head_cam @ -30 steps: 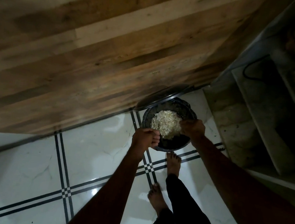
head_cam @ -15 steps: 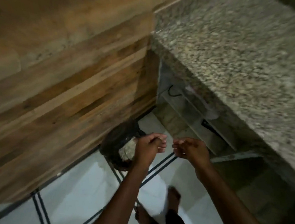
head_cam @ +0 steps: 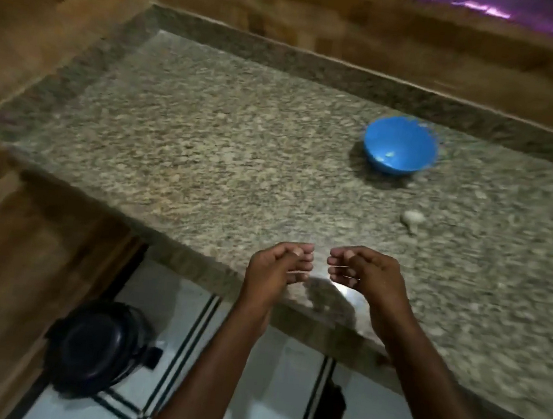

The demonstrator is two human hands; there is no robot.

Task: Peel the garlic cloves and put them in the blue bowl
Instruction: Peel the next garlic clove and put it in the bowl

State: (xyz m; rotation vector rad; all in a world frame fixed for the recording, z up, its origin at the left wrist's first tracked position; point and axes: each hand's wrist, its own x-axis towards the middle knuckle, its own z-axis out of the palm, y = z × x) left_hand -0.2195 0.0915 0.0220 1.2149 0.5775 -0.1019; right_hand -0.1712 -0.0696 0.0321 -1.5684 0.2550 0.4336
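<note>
Granite counter [head_cam: 207, 139] bears blue bowl [head_cam: 400, 147] and garlic [head_cam: 412, 218].

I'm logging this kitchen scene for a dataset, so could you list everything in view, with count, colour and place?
Blue bowl: one, bright blue, on the counter, far right; contents too blurred to tell.
Garlic: one pale whitish piece, on the counter nearer than the bowl, apart from it.
Counter: one, speckled grey-brown granite, fills the middle of the view.
Wood panelling: brown, left side and behind the counter.
Black bin: one, on the floor at lower left, below the counter edge.
Floor: white tiles with dark stripe lines, bottom.
Left hand: fingers loosely curled, above the counter's near edge.
Right hand: fingers loosely curled, beside the left, not touching it.
</note>
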